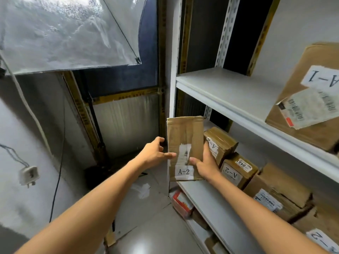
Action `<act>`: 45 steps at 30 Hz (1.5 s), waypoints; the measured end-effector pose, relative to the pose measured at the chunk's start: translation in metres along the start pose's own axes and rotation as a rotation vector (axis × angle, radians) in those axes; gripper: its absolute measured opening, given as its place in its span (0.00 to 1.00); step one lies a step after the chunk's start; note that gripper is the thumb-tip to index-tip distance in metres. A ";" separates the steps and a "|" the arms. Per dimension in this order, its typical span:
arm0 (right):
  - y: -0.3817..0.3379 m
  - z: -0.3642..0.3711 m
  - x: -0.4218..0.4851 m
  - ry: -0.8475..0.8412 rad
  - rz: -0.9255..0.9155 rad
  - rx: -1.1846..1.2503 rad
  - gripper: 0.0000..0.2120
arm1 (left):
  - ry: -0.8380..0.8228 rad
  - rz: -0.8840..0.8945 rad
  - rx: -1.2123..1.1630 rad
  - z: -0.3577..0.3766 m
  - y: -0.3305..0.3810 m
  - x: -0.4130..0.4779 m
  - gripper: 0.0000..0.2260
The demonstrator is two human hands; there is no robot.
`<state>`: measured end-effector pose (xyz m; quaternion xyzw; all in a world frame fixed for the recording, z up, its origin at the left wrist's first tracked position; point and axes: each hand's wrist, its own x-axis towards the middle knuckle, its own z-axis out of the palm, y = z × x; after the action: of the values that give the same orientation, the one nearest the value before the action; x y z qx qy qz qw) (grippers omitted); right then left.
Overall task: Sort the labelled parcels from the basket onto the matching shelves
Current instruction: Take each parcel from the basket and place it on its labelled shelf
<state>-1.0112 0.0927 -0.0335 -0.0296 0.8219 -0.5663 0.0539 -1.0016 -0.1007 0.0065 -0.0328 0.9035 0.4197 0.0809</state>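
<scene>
A-2 parcel (185, 143) stood upright at frame centre, before the lower shelf (211, 198). Right hand (203, 165) clasped its lower right edge. Left hand (156, 153): thumb touched the left edge, fingers loosely bent, grip unclear.

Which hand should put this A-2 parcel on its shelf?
Right, probably. The right hand grips the parcel by its lower right edge and sits beside the shelf holding other A-2 boxes. The left hand only touches the left edge with its thumb, on the side away from the shelf.
</scene>
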 end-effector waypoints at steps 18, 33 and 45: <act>0.064 0.019 0.111 0.013 0.385 -0.125 0.42 | 0.117 0.141 -0.215 0.020 -0.051 0.217 0.14; 0.111 0.002 0.116 -0.160 0.590 -0.359 0.35 | -0.095 0.319 -0.152 0.092 -0.061 0.306 0.10; 0.094 0.004 0.128 -0.198 0.496 -0.433 0.37 | -0.277 0.197 0.021 0.085 -0.039 0.320 0.29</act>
<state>-1.1363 0.1091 -0.1299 0.1055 0.8961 -0.3428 0.2616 -1.3015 -0.0587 -0.1326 0.1150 0.8869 0.4166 0.1633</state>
